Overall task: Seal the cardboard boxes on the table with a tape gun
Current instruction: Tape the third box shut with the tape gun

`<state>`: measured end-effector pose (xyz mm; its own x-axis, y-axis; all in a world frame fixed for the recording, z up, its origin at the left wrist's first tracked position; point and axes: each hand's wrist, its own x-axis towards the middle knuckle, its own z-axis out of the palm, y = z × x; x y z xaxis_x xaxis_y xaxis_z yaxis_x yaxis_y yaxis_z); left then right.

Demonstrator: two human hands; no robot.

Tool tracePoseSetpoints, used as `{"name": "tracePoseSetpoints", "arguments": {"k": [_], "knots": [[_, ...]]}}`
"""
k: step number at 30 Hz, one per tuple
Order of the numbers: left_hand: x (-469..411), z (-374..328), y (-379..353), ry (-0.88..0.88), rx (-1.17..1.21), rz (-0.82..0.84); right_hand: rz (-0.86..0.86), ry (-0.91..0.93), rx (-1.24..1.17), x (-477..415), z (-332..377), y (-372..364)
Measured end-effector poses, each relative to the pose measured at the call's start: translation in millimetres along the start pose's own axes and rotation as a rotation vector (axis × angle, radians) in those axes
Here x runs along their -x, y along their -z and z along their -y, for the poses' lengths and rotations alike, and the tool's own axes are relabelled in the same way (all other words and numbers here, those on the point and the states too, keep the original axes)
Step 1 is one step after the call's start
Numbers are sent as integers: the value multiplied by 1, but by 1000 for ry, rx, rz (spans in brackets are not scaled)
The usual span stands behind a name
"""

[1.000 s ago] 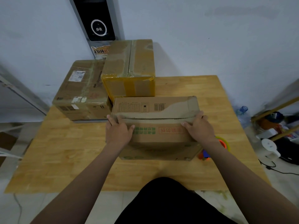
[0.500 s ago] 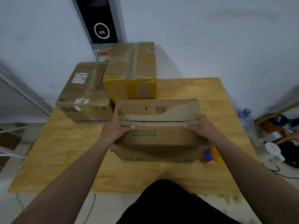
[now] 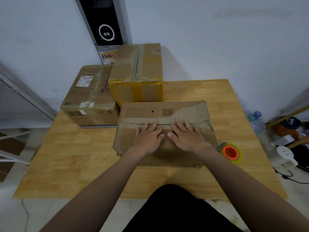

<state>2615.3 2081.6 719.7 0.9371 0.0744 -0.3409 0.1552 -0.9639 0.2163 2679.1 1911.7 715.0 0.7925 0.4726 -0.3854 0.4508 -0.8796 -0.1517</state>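
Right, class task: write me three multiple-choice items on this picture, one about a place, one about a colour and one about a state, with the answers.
1. Where is the yellowish tape roll relative to the near brown cardboard box?
A. on top of it
B. on the wooden table, to its right
C. behind it, at the wall

2. What colour is the roll's core?
A. orange
B. green
C. white

3. How do the left hand and right hand lie?
A. gripping the roll
B. hanging off the table
C. flat on the box top, fingers straight

Answers:
1 B: the roll lies on the table beside the box's right side.
2 A: the core shows bright orange.
3 C: both palms press the flaps by the seam.
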Motion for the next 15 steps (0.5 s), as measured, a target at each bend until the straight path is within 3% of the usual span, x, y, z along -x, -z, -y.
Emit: {"name": "tracePoseSetpoints", "arguments": {"k": [7,10,15], "knots": [[15,42,-1,319,14,-75,-87,-291,20,13,-41,-1],[21,62,-2,364,42,-170,-171,-345,-9,14,-51,-8],[21,78,5,427,343,-239,-256,-312,-266,11,-61,3]]}}
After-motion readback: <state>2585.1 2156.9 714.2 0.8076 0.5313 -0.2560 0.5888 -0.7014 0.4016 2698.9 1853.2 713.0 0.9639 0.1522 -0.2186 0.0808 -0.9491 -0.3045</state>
